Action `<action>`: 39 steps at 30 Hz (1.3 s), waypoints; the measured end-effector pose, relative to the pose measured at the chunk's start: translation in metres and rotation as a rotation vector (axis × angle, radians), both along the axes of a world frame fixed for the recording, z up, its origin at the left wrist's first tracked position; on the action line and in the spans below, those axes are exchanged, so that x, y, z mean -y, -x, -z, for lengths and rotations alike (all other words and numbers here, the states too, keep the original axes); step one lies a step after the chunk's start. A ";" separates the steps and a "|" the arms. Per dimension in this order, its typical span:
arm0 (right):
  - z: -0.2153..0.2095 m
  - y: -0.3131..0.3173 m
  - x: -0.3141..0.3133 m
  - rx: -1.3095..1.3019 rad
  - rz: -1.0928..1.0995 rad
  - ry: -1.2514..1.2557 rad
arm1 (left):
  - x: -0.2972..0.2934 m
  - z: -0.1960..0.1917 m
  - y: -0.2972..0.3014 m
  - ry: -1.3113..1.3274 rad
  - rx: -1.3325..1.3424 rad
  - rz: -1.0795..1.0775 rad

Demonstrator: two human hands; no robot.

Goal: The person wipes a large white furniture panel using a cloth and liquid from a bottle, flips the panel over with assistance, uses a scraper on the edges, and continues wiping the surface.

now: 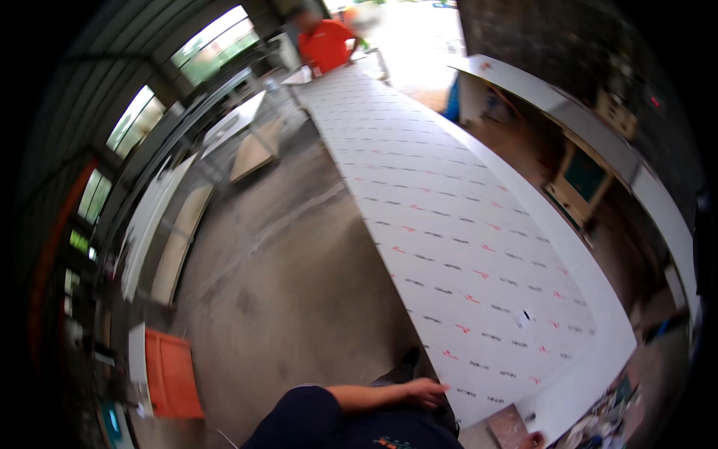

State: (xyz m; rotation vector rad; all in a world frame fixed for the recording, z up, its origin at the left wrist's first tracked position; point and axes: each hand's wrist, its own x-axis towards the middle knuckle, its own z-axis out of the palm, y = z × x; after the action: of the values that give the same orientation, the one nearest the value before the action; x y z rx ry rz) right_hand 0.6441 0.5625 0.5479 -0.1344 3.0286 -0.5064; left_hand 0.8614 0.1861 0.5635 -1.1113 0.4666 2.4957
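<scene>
Concrete floor point(262, 277) spreads across a workshop with windows along the left and a bright opening at the far end; a white-topped worktop point(553, 103) runs down the right side; a large white panel point(441, 217), its face marked with rows of small dark and red print, lies face up between that worktop and the open floor, reaching from just in front of the wearer to a co-worker point(327, 46) in an orange top at the far end; the left hand point(426, 393) is at the panel's near left corner, fingertips at the edge, though whether they grip or merely touch I cannot tell; the right hand point(533, 440) shows only in part by the near end, too cut off to tell if it is clenched or loose; the panel's long axis runs from the near end, at lower right, away and a little leftward to the co-worker, its narrow ends facing the two people; I would judge it stiff across short spans but apt to sag over such length, awkward and probably heavy for one person; the smooth face looks slippery and easily scuffed, the corners easily chipped; the best hold would be near both corners of each narrow end, palms underneath
</scene>
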 end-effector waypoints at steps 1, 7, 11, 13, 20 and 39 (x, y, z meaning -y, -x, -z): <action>-0.098 -0.037 0.082 0.440 -0.118 0.454 | -0.027 0.038 -0.003 -0.037 -0.074 -0.080; -0.022 -0.047 0.106 1.417 0.292 0.930 | -0.057 -0.021 0.031 0.167 -0.088 -0.365; -0.089 0.000 0.178 1.375 0.485 1.172 | -0.074 -0.052 0.029 0.222 -0.042 -0.486; -0.123 0.006 0.197 1.365 0.463 1.274 | -0.066 -0.076 0.014 0.322 -0.030 -0.507; -0.096 0.123 0.199 1.488 0.172 1.512 | -0.097 -0.129 0.008 0.625 0.124 -0.650; -0.079 0.261 0.232 1.815 -0.592 1.184 | -0.220 -0.103 0.123 0.735 -0.148 -2.017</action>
State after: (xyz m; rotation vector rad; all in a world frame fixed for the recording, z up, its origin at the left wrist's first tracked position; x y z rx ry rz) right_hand 0.3830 0.3308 0.6271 -0.3259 0.6833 -1.2297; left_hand 0.7389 0.4065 0.6663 -2.5073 0.2358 4.2072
